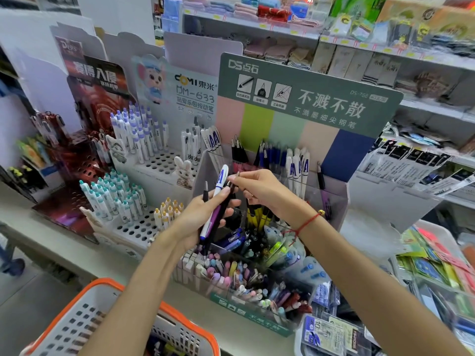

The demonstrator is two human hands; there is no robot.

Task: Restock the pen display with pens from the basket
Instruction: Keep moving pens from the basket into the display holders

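Head view, nearest first: the orange-rimmed basket (84, 319) sits at the bottom left, below the person's forearms, its contents mostly hidden. Above it, the left hand (203, 214) has its fingers curled round a small bundle of pens (216, 209), among them a white-and-blue one and darker ones, held upright over the front trays of the display. The right hand (259, 188) meets it from the right, its fingertips (232, 179) pinching the top end of one dark pen in that bundle. Just behind the hands stands the tiered pen display (303, 104) with the green header, its clear compartments partly filled with black, blue and white pens.

The step in hand looks like sorting: drawing one pen out of the held bundle to place it. The next move calls for matching that pen to the compartment holding its kind, likely the dark pens at the back row, and dropping it upright without knocking its neighbours.
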